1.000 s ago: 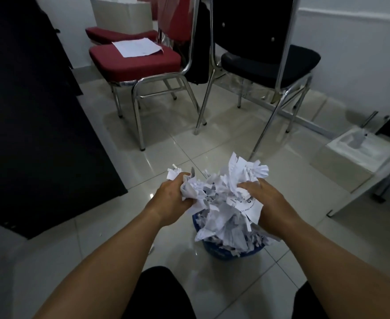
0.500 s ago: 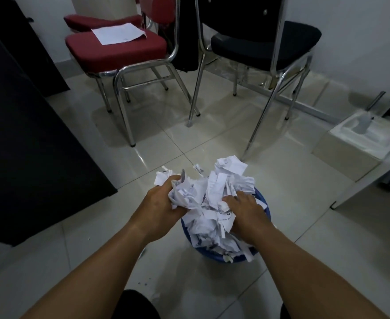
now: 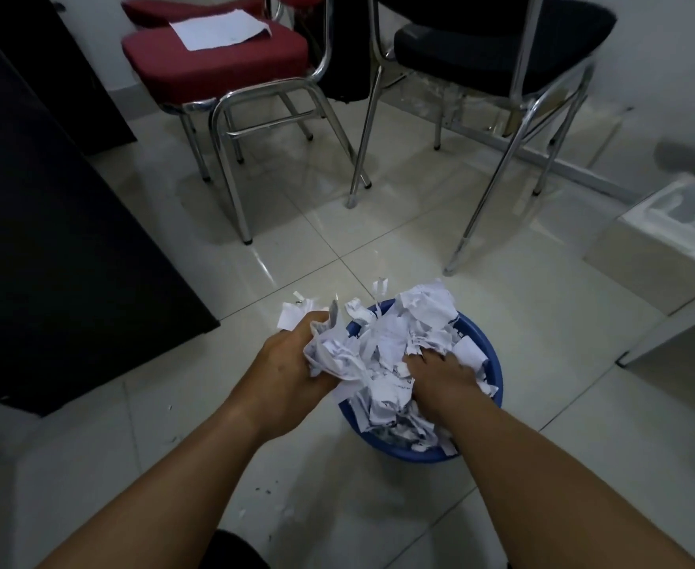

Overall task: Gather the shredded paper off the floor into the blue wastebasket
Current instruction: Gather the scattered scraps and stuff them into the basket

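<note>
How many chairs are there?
3 show: a red chair with a sheet of paper on its seat, another red chair behind it, and a black chair to the right. More may be hidden.

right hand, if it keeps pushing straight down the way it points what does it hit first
The right hand presses fingers-down into the shredded paper heaped in the blue wastebasket, so it meets more paper first, probably the basket's bottom after; depth is hidden.

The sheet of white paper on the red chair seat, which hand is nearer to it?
Left hand: it grips shreds below the white sheet. Right hand is farther right, pressing into the wastebasket.
</note>
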